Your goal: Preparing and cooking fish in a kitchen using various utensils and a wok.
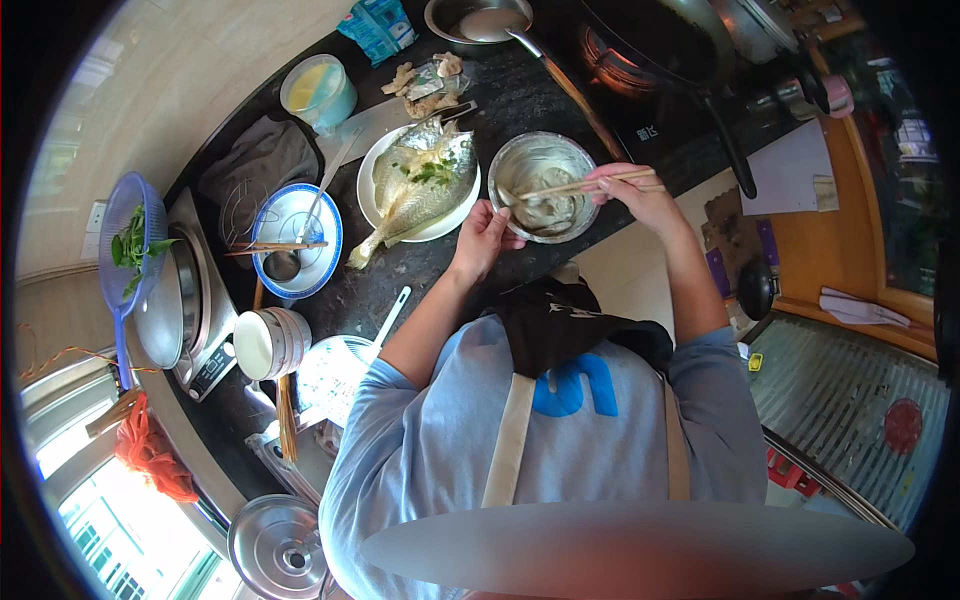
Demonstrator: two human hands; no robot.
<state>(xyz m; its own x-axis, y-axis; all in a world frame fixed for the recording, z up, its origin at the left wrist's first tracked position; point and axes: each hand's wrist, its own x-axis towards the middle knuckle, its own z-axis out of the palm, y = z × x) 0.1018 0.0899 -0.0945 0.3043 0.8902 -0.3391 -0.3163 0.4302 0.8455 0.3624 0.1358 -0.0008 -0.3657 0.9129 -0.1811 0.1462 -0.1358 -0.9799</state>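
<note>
My left hand [484, 238] grips the near-left rim of a metal mixing bowl [510, 154], thumb at the edge. Inside lies a pale, wet, greyish mixture [551, 210]. In my right hand [637, 195] is a pair of wooden chopsticks [611, 181], held over the bowl's right side with the tips down in the mixture. Just left of the bowl, a white plate [469, 206] bears a split-open whole fish [420, 184], topped with chopped green herbs [435, 171]. The fish's tail hangs past the plate's near-left edge.
A wok [660, 45] sits over a glowing burner [615, 64], its handle [731, 146] jutting toward me. A ladle [562, 75] rests in a metal basin [442, 26]. Leftward are a blue-rimmed bowl [330, 262], stacked bowls [259, 345], ginger [431, 105] and a plastic tub [334, 97].
</note>
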